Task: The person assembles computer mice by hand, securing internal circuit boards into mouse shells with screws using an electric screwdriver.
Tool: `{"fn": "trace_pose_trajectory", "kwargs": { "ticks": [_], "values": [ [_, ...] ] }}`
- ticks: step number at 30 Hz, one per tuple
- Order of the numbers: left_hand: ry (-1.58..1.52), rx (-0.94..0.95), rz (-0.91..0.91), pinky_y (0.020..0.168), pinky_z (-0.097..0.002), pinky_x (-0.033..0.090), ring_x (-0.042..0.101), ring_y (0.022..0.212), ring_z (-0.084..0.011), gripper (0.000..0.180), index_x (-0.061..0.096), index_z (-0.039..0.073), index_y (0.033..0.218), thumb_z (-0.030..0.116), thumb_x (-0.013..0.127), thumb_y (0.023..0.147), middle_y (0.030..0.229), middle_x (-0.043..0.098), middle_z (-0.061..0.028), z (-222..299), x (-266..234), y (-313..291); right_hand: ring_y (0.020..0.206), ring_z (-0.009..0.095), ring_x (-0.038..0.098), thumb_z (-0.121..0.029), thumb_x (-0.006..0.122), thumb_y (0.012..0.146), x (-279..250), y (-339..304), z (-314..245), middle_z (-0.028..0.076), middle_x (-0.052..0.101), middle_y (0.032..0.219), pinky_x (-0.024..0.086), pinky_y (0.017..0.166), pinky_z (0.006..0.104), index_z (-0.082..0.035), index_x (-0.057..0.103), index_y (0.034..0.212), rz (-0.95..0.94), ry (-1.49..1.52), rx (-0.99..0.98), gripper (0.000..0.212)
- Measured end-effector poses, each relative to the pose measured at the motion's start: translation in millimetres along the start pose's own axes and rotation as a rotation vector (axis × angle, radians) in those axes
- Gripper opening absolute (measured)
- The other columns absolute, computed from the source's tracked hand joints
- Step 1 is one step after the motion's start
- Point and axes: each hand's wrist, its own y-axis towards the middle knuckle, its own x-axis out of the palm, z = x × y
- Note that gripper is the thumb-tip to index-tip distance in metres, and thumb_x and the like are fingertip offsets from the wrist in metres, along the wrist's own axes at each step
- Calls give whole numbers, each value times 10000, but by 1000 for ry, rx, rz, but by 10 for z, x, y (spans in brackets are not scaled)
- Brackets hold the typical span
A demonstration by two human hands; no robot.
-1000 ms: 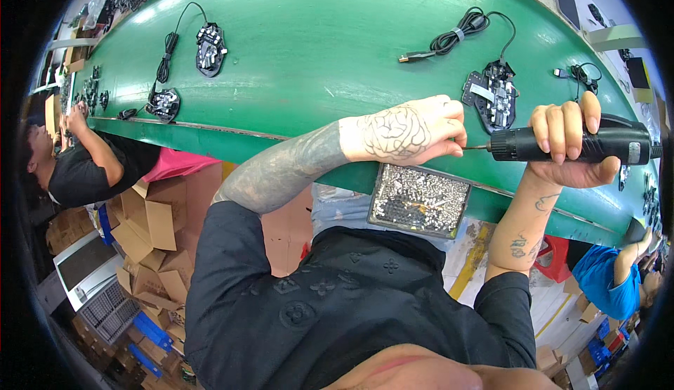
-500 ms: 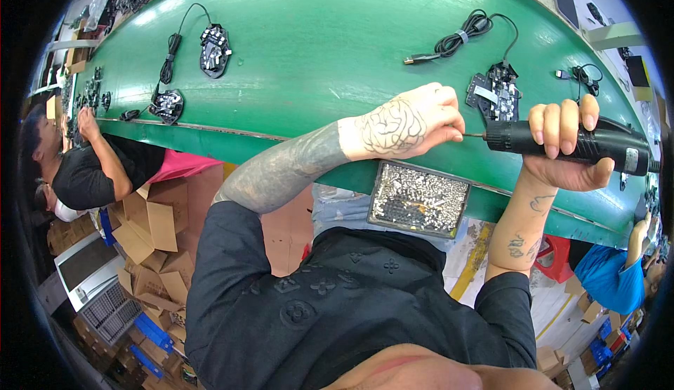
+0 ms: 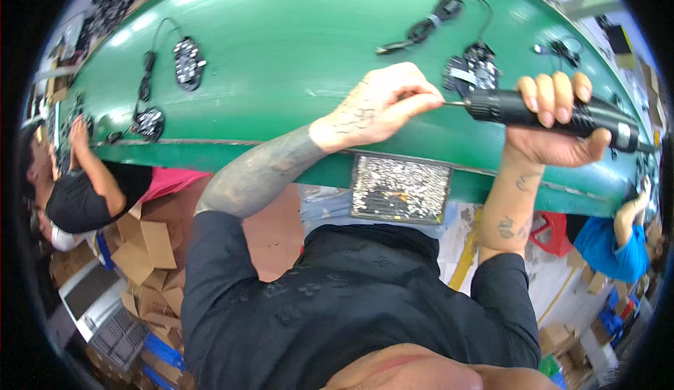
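My right hand is wrapped round a black electric screwdriver, held level above the bench with its thin metal bit pointing left. At the bit's end, my left hand pinches with thumb and forefinger; anything between the fingertips is too small to make out. Just beyond the screwdriver lies an opened computer mouse, its circuit parts exposed and a pale strip across it. Its coiled black cable stretches away to the left. Below my left hand, at the bench's near edge, sits a dark tray of many small silvery pieces, likely screws.
The green bench curves across the view. Two more opened mice, one farther and one nearer, lie at left with cables. Another cable lies right. People work at both sides; cardboard boxes stand on the floor.
The whole view has shifted, so the bench things appear farther left and higher. My left hand has turned, showing its thumb and forefinger pinch. The screwdriver stays in my right hand.
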Motion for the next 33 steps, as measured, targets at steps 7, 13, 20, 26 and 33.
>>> {"fn": "trace_pose_trajectory", "kwargs": {
  "ticks": [7, 13, 20, 26, 33],
  "values": [
    [60, 71, -65, 945, -308, 448, 584, 1052, -160, 337, 663, 40, 1168, 292, 474, 1049, 1093, 633, -51, -3, -50, 114, 653, 117, 475, -518, 716, 780, 11, 19, -49, -15, 488, 761, 378, 702, 308, -101, 504, 1043, -52, -47, -30, 537],
    [113, -72, -105, 930, -299, 440, 583, 1021, -142, 270, 674, 46, 1105, 275, 596, 985, 1038, 651, -34, 193, -194, 84, 651, 116, 479, -524, 707, 784, -37, 13, -1, -12, 495, 761, 385, 703, 310, -100, 504, 1045, -56, -22, -29, 537],
    [182, 137, -148, 812, -314, 491, 637, 891, -177, 151, 699, 41, 948, 164, 737, 869, 911, 681, -57, 60, -141, 116, 625, 113, 476, -532, 710, 777, -4, 19, -39, -14, 496, 747, 385, 696, 307, -105, 503, 1040, -45, -49, -42, 542],
    [229, 199, -80, 776, -325, 511, 652, 856, -209, 128, 713, 45, 920, 157, 741, 864, 873, 687, -70, 56, -125, 95, 669, 154, 486, -561, 648, 818, -72, 29, -21, 17, 523, 788, 378, 697, 348, -112, 516, 1097, -110, 14, -24, 545],
    [529, 393, 161, 877, -382, 509, 643, 986, -291, 409, 663, 46, 1128, 249, 803, 802, 1056, 662, -134, 52, -233, 147, 655, 146, 457, -553, 683, 792, -45, 19, -49, 7, 500, 766, 368, 706, 342, -110, 515, 1084, -56, -4, -19, 556]
  ]
}}
